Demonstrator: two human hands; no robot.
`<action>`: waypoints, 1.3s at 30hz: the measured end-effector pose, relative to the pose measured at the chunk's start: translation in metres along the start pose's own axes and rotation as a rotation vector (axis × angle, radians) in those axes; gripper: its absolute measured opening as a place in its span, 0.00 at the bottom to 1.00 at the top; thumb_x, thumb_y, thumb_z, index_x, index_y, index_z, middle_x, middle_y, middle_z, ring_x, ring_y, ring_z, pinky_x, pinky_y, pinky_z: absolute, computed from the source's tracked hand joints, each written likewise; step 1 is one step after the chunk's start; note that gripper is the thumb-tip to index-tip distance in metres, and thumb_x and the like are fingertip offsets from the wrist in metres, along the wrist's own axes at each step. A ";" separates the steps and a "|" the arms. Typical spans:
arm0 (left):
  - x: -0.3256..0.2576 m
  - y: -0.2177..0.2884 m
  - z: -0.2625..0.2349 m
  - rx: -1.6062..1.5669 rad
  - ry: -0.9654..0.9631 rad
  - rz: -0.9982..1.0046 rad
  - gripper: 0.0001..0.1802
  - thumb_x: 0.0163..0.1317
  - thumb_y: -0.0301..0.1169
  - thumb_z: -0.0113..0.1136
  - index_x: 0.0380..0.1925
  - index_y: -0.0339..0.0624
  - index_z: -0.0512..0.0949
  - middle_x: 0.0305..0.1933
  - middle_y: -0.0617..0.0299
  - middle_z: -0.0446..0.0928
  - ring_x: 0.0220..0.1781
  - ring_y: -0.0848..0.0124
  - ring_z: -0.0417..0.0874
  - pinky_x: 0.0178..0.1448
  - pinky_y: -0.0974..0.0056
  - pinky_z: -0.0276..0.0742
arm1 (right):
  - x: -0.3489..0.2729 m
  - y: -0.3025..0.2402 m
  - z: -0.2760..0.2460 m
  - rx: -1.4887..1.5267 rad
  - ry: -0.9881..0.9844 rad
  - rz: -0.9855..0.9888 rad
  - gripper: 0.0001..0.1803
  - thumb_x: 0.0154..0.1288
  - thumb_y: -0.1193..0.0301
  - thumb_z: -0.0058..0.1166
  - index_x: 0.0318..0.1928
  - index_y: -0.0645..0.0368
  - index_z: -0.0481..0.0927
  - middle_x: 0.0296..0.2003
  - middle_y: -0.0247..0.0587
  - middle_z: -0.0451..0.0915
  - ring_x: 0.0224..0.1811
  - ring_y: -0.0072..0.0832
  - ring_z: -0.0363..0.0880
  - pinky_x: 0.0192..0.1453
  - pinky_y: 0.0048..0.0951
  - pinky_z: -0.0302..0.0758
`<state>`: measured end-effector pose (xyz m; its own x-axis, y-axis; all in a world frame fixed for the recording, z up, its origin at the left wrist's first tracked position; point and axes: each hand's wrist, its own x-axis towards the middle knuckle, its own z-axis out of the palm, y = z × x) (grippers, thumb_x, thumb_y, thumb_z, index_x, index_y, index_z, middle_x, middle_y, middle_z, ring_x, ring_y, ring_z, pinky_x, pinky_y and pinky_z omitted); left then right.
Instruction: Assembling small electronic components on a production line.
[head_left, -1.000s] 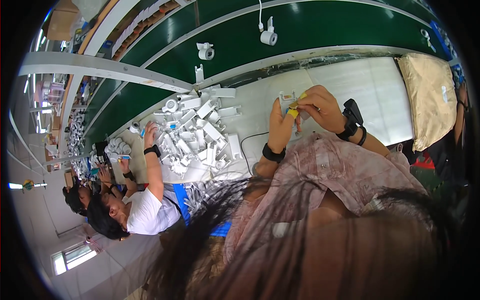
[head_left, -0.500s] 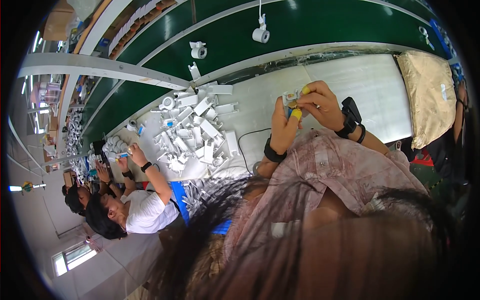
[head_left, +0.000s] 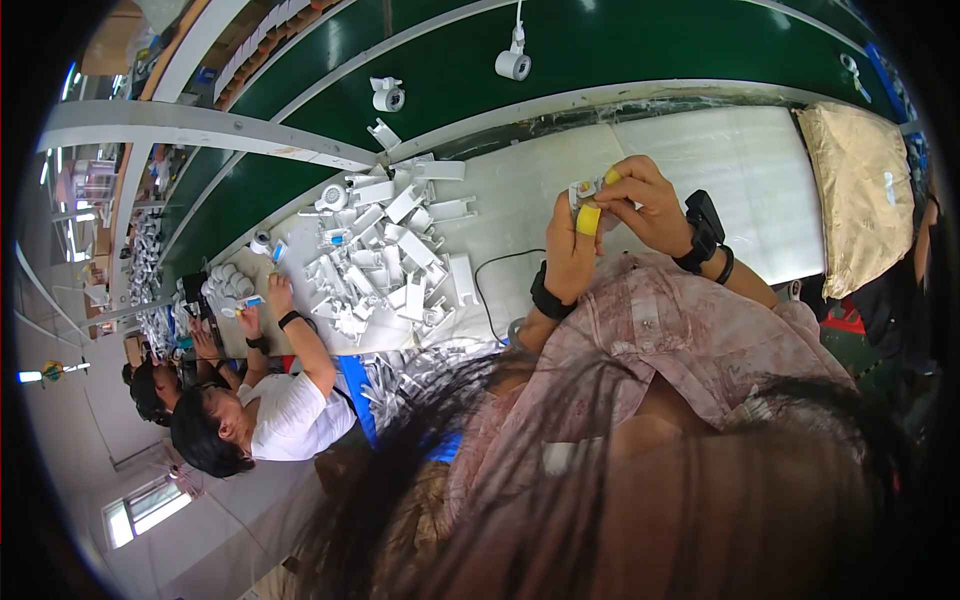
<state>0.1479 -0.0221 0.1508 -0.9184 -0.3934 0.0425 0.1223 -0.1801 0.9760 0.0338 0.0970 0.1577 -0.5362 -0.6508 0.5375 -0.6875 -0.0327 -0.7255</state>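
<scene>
Both my hands are raised over the white worktable [head_left: 520,190] and pinch one small white plastic part [head_left: 582,190] between them. My left hand [head_left: 572,250] grips it from below, with a yellow finger cot on one finger. My right hand [head_left: 645,200] holds it from the right, a yellow cot on its fingertip and a black watch on the wrist. A black band circles my left wrist. A heap of white plastic parts [head_left: 390,250] lies to the left of my hands.
A green conveyor belt [head_left: 620,45] runs behind the table with white round parts [head_left: 512,64] on it. A tan sack [head_left: 860,190] lies at the right. At the left, a person in a white shirt [head_left: 290,410] handles small parts. A black cable [head_left: 495,270] crosses the table.
My hands have stayed together on the small white part and have shifted it slightly. The person at the left has moved a hand along the table.
</scene>
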 end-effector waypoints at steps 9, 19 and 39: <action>0.003 -0.010 -0.005 0.105 0.004 0.002 0.14 0.74 0.32 0.43 0.52 0.36 0.68 0.34 0.63 0.73 0.23 0.80 0.70 0.23 0.75 0.68 | 0.002 0.006 0.004 -0.051 0.016 -0.037 0.12 0.50 0.77 0.65 0.37 0.52 0.85 0.36 0.36 0.76 0.44 0.35 0.72 0.48 0.33 0.69; 0.014 -0.010 -0.006 0.127 0.071 -0.068 0.10 0.73 0.31 0.44 0.40 0.36 0.72 0.22 0.66 0.73 0.17 0.82 0.66 0.20 0.73 0.61 | 0.007 0.013 0.008 -0.212 -0.077 -0.105 0.11 0.51 0.77 0.63 0.37 0.54 0.80 0.35 0.36 0.76 0.43 0.39 0.74 0.49 0.36 0.70; 0.022 -0.018 -0.010 0.035 -0.046 -0.237 0.15 0.73 0.35 0.44 0.53 0.36 0.68 0.26 0.66 0.72 0.20 0.82 0.68 0.21 0.74 0.65 | 0.006 0.038 0.011 -0.118 -0.117 -0.159 0.14 0.48 0.80 0.63 0.37 0.59 0.78 0.34 0.44 0.73 0.40 0.43 0.75 0.42 0.37 0.74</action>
<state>0.1291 -0.0370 0.1319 -0.9363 -0.3019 -0.1795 -0.1109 -0.2308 0.9667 0.0101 0.0838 0.1288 -0.3607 -0.7284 0.5825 -0.8151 -0.0575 -0.5765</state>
